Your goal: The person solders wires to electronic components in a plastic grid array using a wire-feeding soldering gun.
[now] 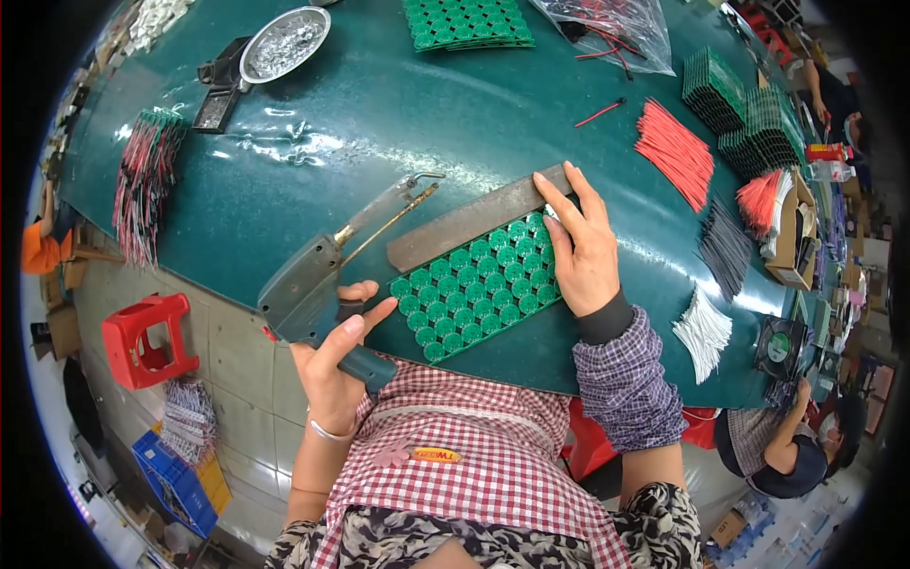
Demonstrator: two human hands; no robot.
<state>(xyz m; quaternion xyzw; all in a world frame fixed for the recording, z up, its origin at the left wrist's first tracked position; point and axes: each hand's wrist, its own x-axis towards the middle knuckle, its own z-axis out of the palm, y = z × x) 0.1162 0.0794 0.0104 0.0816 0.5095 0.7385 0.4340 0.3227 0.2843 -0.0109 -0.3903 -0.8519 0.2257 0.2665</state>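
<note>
In my left hand (330, 370) is a dark grey soldering gun (301, 286), my fingers around its grip. Its metal tip and thin solder feed tube point up and right, above the table. Under my hands lies a panel of small round green circuit boards (474, 294), slightly tilted. A flat grey metal bar (474, 220) runs along the panel's far edge. My right hand (588, 256) grips the bar's right end, fingertips over its far side and thumb by the panel's corner. Part of the panel's right edge is hidden by that hand.
Red wires (675, 152), black wires (725, 248) and white wires (703, 332) lie in bundles at right. Stacked green panels (713, 90) stand farther back. A metal bowl (284, 45) and wired boards (147, 185) are left. A red stool (152, 341) stands on the floor.
</note>
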